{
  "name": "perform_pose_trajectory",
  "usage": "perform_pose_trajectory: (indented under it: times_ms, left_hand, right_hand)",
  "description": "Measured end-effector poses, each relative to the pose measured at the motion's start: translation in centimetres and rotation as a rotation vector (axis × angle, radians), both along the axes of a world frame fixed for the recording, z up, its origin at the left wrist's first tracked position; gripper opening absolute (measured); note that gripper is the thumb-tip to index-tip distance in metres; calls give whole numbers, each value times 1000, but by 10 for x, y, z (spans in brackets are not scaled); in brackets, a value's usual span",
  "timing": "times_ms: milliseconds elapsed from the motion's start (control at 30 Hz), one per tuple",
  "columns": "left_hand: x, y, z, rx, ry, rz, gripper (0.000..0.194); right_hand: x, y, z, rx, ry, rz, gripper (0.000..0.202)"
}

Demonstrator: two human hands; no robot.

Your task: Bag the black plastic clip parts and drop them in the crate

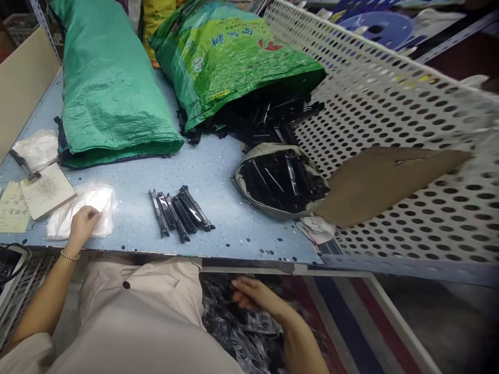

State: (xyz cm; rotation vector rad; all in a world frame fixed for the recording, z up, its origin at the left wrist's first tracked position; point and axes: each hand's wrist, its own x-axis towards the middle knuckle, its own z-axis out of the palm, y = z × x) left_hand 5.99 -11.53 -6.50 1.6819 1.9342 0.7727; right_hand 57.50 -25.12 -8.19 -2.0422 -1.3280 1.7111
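Observation:
My left hand (pixel 84 223) rests on a stack of thin clear plastic bags (pixel 103 208) at the left of the blue table, its fingers curled together at the stack's surface. Below the table edge, my right hand (pixel 247 293) is over a container of black parts in clear wrapping (pixel 234 332); its fingers are bent, and what they hold, if anything, cannot be made out. Several black plastic parts (pixel 179 213) lie side by side on the table between the stack and an open cloth bag (pixel 273 208) filled with similar black pieces.
A green sack (pixel 113 88) lies at the back left. Black parts spill from a printed green sack (pixel 234 62) behind the cloth bag. White perforated panel (pixel 390 119) and brown cardboard (pixel 390 182) stand right. A small board (pixel 47 192) and paper note (pixel 13 208) lie left.

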Motion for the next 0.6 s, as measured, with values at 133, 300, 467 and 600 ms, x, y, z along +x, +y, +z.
perform_pose_trajectory:
  times_ms: [133,300,467,600]
  left_hand:
    - [-10,3,-3,-17,-241,114,21]
    - [-9,-6,-9,55,-252,148,14]
    - [-3,-17,-10,17,-255,82,13]
    - [2,-14,-14,-29,-415,166,23]
  right_hand:
    - [-80,83,47,311,-9,235,42]
    - [-197,144,52,691,-685,515,22]
    - [-220,161,48,562,-519,622,37]
    - [-224,159,48,348,250,403,41]
